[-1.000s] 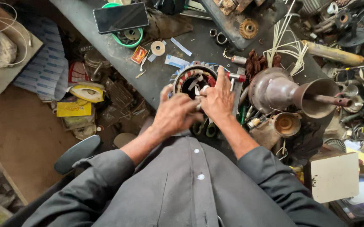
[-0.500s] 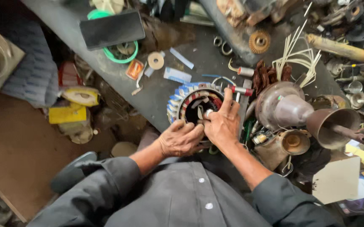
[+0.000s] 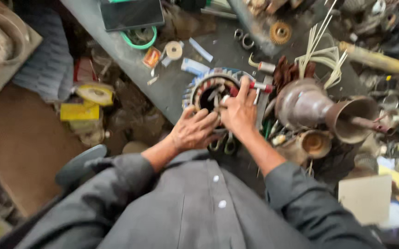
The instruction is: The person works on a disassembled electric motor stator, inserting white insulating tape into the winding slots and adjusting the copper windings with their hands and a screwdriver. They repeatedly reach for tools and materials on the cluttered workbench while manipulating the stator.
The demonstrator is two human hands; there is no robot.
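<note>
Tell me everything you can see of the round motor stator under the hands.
The motor stator is a ring of stacked grey metal plates with coppery windings around a dark open bore. It lies flat on the grey workbench, bore facing up. Pale strips stick out of the bore. The left hand rests on its near rim; the right hand covers its right side, fingers reaching over the rim. The picture is blurred, so finer detail is lost.

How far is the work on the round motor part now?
Done: the stator lies bare on the bench, its winding ring showing. In hand: the left hand steadies its near rim, and the right hand works inside its bore. Left: the metal housing lies apart beside it.
</note>
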